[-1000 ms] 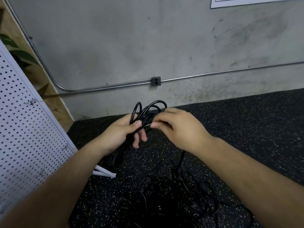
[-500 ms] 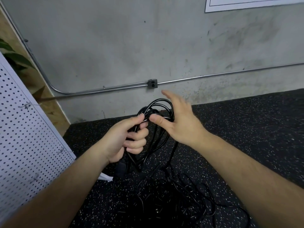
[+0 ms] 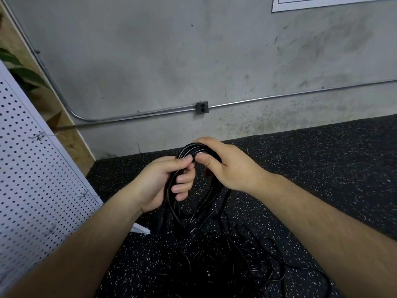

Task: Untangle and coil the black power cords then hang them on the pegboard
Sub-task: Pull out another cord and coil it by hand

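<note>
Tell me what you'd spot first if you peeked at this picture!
Right in the middle, the left hand and right hand both grip a coil of black cord. Below them a tangled pile of cords sprawls on the speckled black floor, and a white pegboard stands at the left.

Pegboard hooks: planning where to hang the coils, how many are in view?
3 hooks on the pegboard: one upper, one near its right edge, one lower; others may be hidden.
</note>
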Demonstrator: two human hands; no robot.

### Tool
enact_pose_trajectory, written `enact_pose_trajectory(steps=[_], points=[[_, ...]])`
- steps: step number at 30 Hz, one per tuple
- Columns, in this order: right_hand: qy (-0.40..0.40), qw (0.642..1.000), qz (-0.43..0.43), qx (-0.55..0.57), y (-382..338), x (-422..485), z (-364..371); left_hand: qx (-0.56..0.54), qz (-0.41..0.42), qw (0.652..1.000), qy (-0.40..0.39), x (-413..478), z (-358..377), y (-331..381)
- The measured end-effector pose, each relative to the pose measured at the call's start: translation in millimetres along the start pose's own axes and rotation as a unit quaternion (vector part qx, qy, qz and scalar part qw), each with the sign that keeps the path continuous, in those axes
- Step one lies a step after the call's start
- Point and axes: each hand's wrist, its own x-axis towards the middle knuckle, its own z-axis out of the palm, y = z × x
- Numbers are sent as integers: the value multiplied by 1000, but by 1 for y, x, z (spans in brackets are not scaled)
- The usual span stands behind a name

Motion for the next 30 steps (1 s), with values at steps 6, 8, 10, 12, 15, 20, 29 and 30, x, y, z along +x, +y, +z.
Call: enact_pose_trajectory(steps=[6, 8, 10, 12, 15, 20, 29, 30], points=[[31, 978, 131, 158, -14, 3, 10, -13, 18, 1000, 21, 0, 0, 0], [46, 933, 186, 305, -15, 4, 12, -13, 41, 998, 47, 1, 3, 2], [39, 907, 197, 371, -11, 4, 11, -41, 78, 994, 60, 1, 2, 5], [11, 906, 208, 369, -10, 2, 12, -77, 104, 989, 75, 2, -3, 10], [-6, 871, 238, 430, -14, 4, 17, -78, 106, 987, 92, 1, -11, 11], [26, 864, 311, 395, -25, 9, 15, 77, 149, 976, 136, 5, -6, -1], [-107, 739, 440, 499, -36, 12, 0, 629, 436, 616, 186, -2, -7, -9], [-87, 746, 433, 499, -34, 11, 1, 642, 428, 607, 192, -1, -8, -8]])
